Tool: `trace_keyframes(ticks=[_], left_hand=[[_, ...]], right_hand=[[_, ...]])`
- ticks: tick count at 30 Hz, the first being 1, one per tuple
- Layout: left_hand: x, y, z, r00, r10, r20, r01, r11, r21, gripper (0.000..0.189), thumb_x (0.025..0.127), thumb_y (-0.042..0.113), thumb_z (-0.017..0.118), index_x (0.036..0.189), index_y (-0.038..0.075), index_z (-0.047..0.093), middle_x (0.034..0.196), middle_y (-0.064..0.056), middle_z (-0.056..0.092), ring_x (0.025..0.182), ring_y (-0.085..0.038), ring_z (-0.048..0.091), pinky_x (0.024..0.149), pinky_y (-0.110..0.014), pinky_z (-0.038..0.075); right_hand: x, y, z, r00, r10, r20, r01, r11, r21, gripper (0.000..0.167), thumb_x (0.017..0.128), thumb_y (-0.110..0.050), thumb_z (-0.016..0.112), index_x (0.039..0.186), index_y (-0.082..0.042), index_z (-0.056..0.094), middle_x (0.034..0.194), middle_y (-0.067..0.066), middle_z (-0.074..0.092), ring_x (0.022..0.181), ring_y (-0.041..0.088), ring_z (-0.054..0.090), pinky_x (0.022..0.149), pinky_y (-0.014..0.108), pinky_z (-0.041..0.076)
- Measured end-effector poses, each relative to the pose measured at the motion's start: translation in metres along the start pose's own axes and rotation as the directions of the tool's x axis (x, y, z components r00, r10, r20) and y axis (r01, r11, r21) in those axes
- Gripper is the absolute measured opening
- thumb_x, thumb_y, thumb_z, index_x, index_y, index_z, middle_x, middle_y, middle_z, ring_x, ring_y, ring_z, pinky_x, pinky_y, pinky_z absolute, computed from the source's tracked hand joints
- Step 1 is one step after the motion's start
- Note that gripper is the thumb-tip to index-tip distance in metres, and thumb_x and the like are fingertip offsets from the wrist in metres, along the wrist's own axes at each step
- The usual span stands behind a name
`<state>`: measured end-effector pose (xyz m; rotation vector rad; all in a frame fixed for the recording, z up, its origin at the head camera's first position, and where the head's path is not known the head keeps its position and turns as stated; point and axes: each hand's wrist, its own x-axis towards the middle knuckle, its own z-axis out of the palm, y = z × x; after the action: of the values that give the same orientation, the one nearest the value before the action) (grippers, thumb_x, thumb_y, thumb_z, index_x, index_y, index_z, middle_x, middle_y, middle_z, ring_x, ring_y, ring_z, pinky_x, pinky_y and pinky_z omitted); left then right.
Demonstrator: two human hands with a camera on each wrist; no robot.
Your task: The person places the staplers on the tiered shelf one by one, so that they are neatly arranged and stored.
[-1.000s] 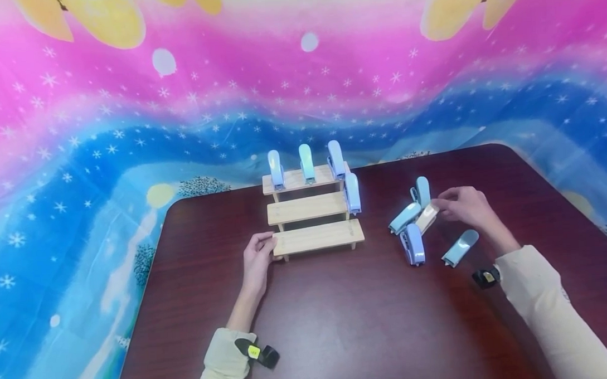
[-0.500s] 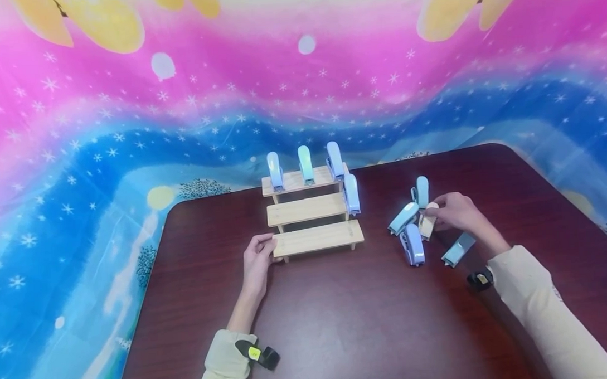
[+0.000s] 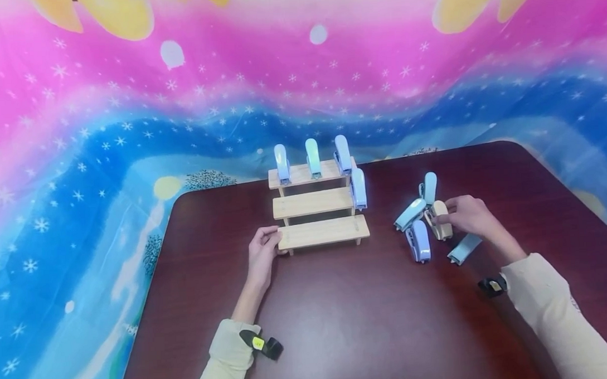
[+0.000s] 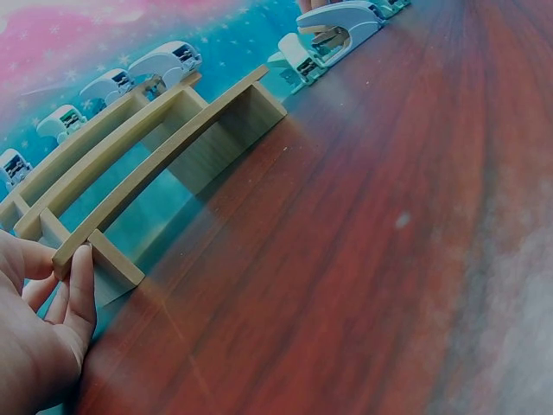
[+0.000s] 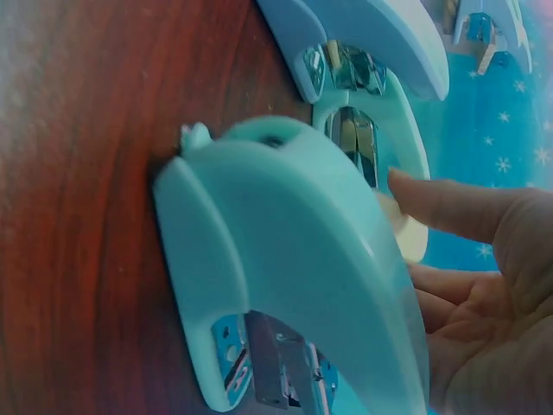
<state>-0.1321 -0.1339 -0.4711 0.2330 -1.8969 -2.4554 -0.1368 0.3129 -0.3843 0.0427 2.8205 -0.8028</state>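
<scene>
My left hand (image 3: 262, 258) pinches the left end of the lowest step of a three-step wooden shelf (image 3: 322, 232). My right hand (image 3: 470, 216) grips a cream stapler (image 3: 442, 222) between thumb and fingers, amid a loose group at the right. Around it are a teal stapler (image 3: 430, 188) behind, another teal stapler (image 3: 411, 214) at its left and a purple stapler (image 3: 418, 241) in front. A blue-green stapler (image 3: 464, 248) lies partly hidden below the right hand. In the right wrist view, a mint stapler (image 5: 285, 233) fills the foreground and covers much of the cream one.
Along the top step stand a blue stapler (image 3: 282, 163), a mint stapler (image 3: 313, 158) and a purple stapler (image 3: 342, 154). A lavender stapler (image 3: 358, 188) stands at the middle step's right end. A patterned cloth (image 3: 206, 126) hangs behind the dark wooden table (image 3: 348, 322).
My right hand has closed in on the cream stapler, which has turned from lying slanted to standing more upright. The left hand keeps its hold on the shelf. The head view has shifted slightly.
</scene>
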Motion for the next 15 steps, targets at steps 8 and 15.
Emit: trace_keyframes(ticks=[8, 15], left_hand=[[0.0025, 0.0007, 0.0002, 1.000, -0.007, -0.009, 0.007, 1.000, 0.000, 0.022, 0.099, 0.000, 0.062, 0.120, -0.007, 0.059, 0.102, -0.009, 0.067, 0.077, -0.013, 0.064, 0.063, -0.024, 0.057], [0.0015, -0.0013, 0.0004, 1.000, -0.006, -0.006, 0.006, 1.000, 0.000, 0.021, 0.099, 0.000, 0.062, 0.119, -0.007, 0.060, 0.102, -0.009, 0.067, 0.077, -0.013, 0.063, 0.063, -0.024, 0.057]], right_hand=[[-0.0023, 0.0013, -0.0025, 0.996, -0.017, -0.086, 0.020, 0.999, 0.028, 0.028, 0.092, -0.018, 0.074, 0.093, 0.010, 0.072, 0.057, 0.002, 0.048, 0.059, 0.023, 0.052, 0.052, 0.032, 0.043], [-0.0058, 0.0021, -0.0078, 0.991, -0.027, -0.132, 0.035, 0.998, 0.053, 0.027, 0.091, -0.014, 0.076, 0.091, 0.012, 0.071, 0.064, 0.005, 0.065, 0.063, 0.029, 0.067, 0.054, 0.029, 0.047]])
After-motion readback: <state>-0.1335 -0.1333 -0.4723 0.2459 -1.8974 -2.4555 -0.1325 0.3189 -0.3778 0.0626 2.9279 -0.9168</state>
